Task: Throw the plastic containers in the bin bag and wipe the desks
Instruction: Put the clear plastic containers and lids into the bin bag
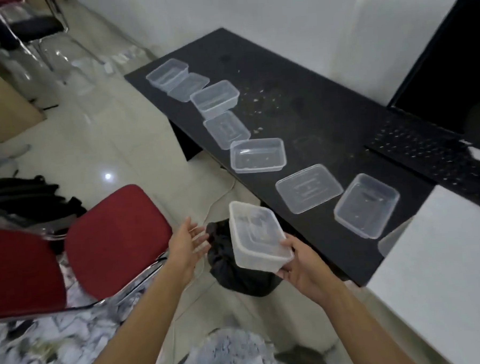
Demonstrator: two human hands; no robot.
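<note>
My right hand (301, 265) grips a clear plastic container (257, 235) by its near corner, holding it tilted above the black bin bag (232, 268) on the floor. My left hand (188, 247) is open, palm up, just left of the bag, touching nothing. On the black desk (298, 103) lie several more clear containers and lids in a row along the front edge: one container (366, 204) nearest me, a lid (307, 188) beside it, another container (257, 155) further on. Crumbs (256, 100) are scattered on the desk.
A red chair (116, 238) stands to the left of the bag. A black keyboard (426, 149) and monitor (449, 68) sit at the desk's right end. A white desk (443, 268) adjoins on the right. Chairs and a dark bag (25, 198) fill the far left floor.
</note>
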